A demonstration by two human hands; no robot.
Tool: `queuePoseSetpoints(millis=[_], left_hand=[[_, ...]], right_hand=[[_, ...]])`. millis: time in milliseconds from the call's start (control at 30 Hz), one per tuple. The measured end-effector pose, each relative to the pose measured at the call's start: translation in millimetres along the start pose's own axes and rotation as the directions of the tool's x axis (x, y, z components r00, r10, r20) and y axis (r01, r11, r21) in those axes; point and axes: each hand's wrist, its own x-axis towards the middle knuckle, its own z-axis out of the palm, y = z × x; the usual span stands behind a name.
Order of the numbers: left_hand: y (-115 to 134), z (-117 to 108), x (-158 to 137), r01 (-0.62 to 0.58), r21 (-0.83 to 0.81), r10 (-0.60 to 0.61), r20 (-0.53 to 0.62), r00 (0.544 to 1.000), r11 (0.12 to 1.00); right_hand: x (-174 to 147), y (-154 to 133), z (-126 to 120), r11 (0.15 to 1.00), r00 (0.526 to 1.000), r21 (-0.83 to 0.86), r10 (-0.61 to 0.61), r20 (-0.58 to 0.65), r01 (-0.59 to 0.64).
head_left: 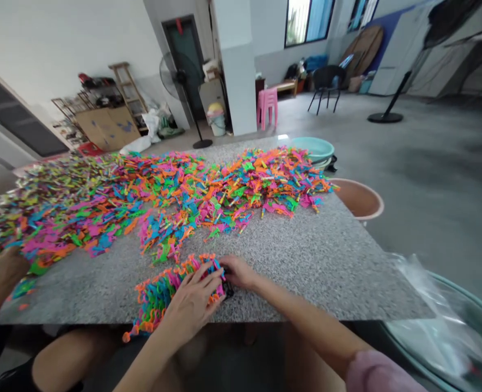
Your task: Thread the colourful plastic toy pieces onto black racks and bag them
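A tight row of small plastic pieces (159, 294) in orange, pink, green and blue stands at the near edge of the table. My left hand (194, 296) lies across the right end of this row, its fingers stretched out and slightly apart. At that same end, my right hand (236, 271) has its fingers curled in beside a black object (227, 288), partly hidden. What its fingertips hold cannot be made out. Behind both hands spreads a large loose pile of similar colourful plastic pieces (261, 179).
Another person's hand (7, 267) is at the left of the granite table (306, 261). Off the right edge are a pink-rimmed basin (359, 198), a turquoise basin (314, 146) and a large tub with a clear plastic bag (428, 310). A standing fan (179, 76) is behind.
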Motion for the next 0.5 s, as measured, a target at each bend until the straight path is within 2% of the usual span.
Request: queuePoseSetpoints(millis=[33, 100, 167, 300, 367, 433, 500], left_hand=[[-0.1, 0.4, -0.7, -0.003, -0.006, 0.003, 0.001, 1.000, 1.000], [0.2, 0.6, -2.0, -0.006, -0.014, 0.006, 0.011, 1.000, 1.000], [0.7, 0.1, -2.7, -0.008, -0.011, 0.008, 0.014, 1.000, 1.000], [1.7, -0.3, -1.9, -0.014, -0.020, 0.014, -0.005, 1.000, 1.000], [1.8, -0.1, -1.4, -0.017, -0.033, 0.017, -0.006, 1.000, 0.999], [1.4, 0.2, -1.3, -0.020, -0.052, 0.019, -0.015, 1.000, 0.998], [0.9, 0.6, -1.5, -0.022, -0.074, 0.020, -0.038, 0.999, 0.997]], right_hand=[[5.1, 8.8, -5.3, 0.999, 0.997, -0.027, 0.031, -0.064, -0.032], [18.8, 23.9, -17.8, 0.972, 0.968, -0.152, 0.145, -0.203, -0.178], [27.8, 33.6, -26.1, 0.925, 0.945, -0.266, 0.203, -0.257, -0.272], [7.8, 43.2, -24.3, 0.892, 0.975, -0.406, 0.138, -0.174, -0.199], [-11.5, 47.1, -25.4, 0.869, 0.969, -0.448, 0.124, -0.216, -0.211], [-22.9, 50.5, -32.8, 0.840, 0.926, -0.437, 0.184, -0.330, -0.323], [-21.0, 54.0, -43.2, 0.798, 0.857, -0.377, 0.310, -0.412, -0.470]])
